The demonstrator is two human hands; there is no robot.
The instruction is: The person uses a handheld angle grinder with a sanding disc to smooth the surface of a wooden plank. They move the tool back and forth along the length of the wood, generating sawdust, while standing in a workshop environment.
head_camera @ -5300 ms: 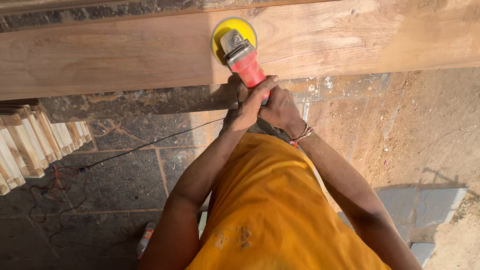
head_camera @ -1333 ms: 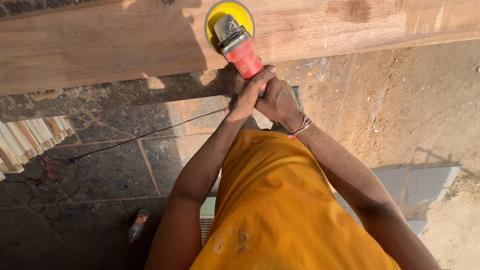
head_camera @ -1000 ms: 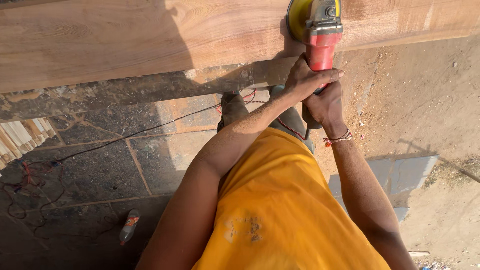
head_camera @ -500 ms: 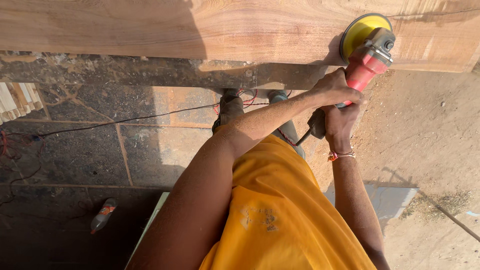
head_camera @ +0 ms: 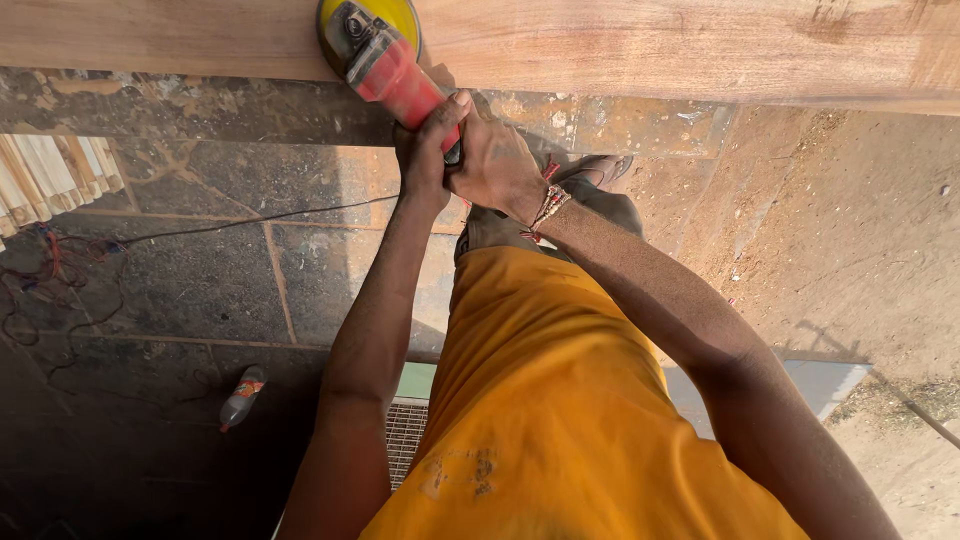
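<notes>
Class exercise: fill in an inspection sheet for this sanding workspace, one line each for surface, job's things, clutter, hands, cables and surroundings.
Surface: long wooden plank, pale and reddish grain, across the top of the view.
Job's things: red sander with yellow disc lying on the plank.
Clutter: plastic bottle lying on the floor.
Hands: left hand and right hand both grip the sander's handle; bracelet on the right wrist.
Cables: thin black cable across the stone floor; tangled reddish wires at left.
Surroundings: dark stone paving, sandy ground at right, stacked pale slats at left.
</notes>
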